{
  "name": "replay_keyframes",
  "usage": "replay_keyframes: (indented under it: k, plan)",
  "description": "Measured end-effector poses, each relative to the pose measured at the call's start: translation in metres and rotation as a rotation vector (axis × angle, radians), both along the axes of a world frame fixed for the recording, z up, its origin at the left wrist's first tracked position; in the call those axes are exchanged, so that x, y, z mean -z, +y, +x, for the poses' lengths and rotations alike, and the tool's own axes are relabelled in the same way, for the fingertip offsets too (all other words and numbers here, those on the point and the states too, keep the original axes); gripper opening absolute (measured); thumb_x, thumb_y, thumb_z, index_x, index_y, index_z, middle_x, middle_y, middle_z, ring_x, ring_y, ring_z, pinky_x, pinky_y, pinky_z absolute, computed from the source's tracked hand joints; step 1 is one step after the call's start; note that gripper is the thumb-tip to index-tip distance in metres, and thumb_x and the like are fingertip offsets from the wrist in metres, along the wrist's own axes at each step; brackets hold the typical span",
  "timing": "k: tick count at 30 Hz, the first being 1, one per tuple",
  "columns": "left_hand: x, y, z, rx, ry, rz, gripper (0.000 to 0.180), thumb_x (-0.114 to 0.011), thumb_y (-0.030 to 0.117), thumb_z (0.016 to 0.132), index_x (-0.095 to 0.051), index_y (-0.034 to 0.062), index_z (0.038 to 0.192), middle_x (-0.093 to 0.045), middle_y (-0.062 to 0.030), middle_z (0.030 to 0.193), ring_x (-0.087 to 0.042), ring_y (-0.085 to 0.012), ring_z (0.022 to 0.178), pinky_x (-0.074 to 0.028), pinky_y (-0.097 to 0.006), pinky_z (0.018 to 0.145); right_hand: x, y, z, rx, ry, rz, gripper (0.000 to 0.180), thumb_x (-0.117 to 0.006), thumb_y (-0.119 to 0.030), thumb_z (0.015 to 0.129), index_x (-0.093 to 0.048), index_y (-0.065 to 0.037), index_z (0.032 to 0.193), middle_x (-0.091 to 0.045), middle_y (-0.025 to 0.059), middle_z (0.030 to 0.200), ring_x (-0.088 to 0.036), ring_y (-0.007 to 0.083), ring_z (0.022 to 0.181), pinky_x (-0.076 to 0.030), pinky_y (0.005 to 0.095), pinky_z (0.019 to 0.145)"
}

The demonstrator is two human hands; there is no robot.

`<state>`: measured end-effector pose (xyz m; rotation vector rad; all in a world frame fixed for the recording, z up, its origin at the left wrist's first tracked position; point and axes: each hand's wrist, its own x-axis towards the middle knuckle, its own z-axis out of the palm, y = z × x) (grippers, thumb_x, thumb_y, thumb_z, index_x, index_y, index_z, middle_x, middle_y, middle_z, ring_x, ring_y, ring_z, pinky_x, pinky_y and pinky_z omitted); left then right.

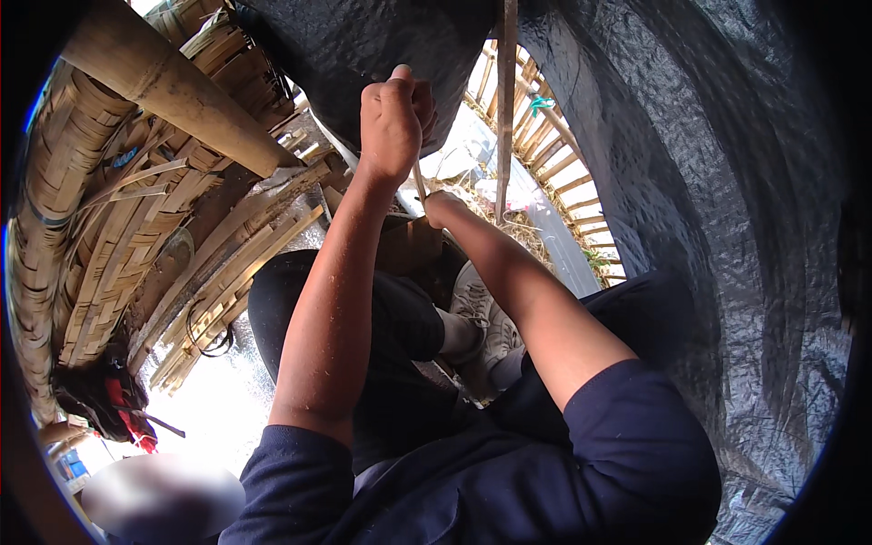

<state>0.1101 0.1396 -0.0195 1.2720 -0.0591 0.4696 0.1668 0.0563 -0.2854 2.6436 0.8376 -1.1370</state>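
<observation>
Head view: seated among split bamboo strips (195,300), a person fists the left hand (392,123) around a thin bamboo strip (419,184) against black sheeting (690,182); the right hand (442,207), mostly hidden, steadies it lower down. Work appears midway; loose strips remain.

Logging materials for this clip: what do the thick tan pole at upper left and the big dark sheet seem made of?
Thick tan pole: likely bamboo, smooth and dry, round with a faint node. Big dark sheet: probably woven plastic tarpaulin, crinkled with a dull sheen.
</observation>
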Motion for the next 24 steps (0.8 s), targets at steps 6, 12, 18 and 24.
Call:
replay_keyframes:
  k: [6,12,18,24]
  plan:
    - [-0.003,-0.002,0.004,-0.005,0.008,-0.015,0.056,-0.029,0.033,0.1,-0.031,0.0081,0.05,-0.029,0.0025,0.046,-0.025,-0.0068,0.04,-0.018,-0.027,0.04,0.02,-0.014,-0.005,0.039,-0.046,0.14,0.032,-0.066,-0.007,0.076,-0.067,-0.006,0.108,-0.066,0.0143,0.111,-0.063,0.029,0.104,-0.053,0.0382,0.085]
    - [-0.002,-0.002,0.001,-0.04,0.002,0.011,0.056,-0.029,0.033,0.1,-0.031,0.0079,0.05,-0.03,0.0026,0.046,-0.024,-0.0068,0.04,-0.017,-0.027,0.04,0.021,-0.024,-0.028,0.158,-0.121,0.332,0.023,-0.057,-0.008,0.083,-0.065,-0.003,0.104,-0.064,0.0184,0.11,-0.063,0.0325,0.104,-0.052,0.0408,0.086]
    - [-0.004,-0.005,0.004,-0.065,0.014,0.041,0.054,-0.029,0.032,0.1,-0.032,0.0082,0.051,-0.03,0.0032,0.047,-0.025,-0.0065,0.042,-0.018,-0.027,0.04,0.019,-0.029,-0.027,0.202,-0.148,0.364,0.023,-0.057,-0.009,0.083,-0.064,-0.002,0.104,-0.065,0.0191,0.108,-0.063,0.033,0.103,-0.052,0.0411,0.085]
    - [-0.006,0.006,0.002,-0.105,0.065,0.014,0.047,-0.026,0.034,0.094,-0.023,0.0146,0.051,-0.02,0.0034,0.047,-0.017,-0.0096,0.041,-0.017,-0.029,0.042,-0.007,-0.03,-0.031,0.2,0.037,0.361,0.022,-0.055,-0.007,0.079,-0.065,0.005,0.095,-0.065,0.0248,0.099,-0.064,0.034,0.098,-0.053,0.0419,0.082]
